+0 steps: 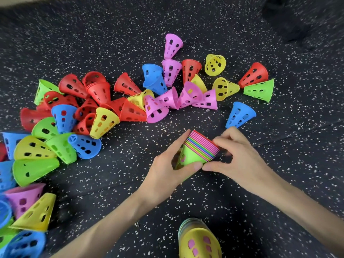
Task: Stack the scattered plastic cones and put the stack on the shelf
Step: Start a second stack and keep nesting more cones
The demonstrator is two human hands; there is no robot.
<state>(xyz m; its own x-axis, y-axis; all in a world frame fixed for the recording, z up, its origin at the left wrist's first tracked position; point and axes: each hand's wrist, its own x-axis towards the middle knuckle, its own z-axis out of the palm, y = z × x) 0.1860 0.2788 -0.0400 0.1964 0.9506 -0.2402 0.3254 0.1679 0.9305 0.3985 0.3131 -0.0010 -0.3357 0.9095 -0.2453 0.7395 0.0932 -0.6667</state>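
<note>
A stack of nested cones (197, 151), green on the outside with several coloured rims showing, lies tilted just above the dark speckled floor at centre. My left hand (167, 170) grips its narrow end from below and left. My right hand (236, 155) holds the wide rim end, thumb under it and fingers curled over the top. A second stack (199, 239), yellow outermost, stands at the bottom centre near me. Loose perforated cones lie scattered: a blue one (240, 115) just beyond my right hand, a pink cluster (175, 99), a red pile (93, 97).
More loose cones in green, yellow, blue and pink crowd the left edge (33, 164). A red cone (254, 74) and a green cone (260, 89) lie at the far right. A dark blurred shape (297, 19) sits at the top right. No shelf is in view.
</note>
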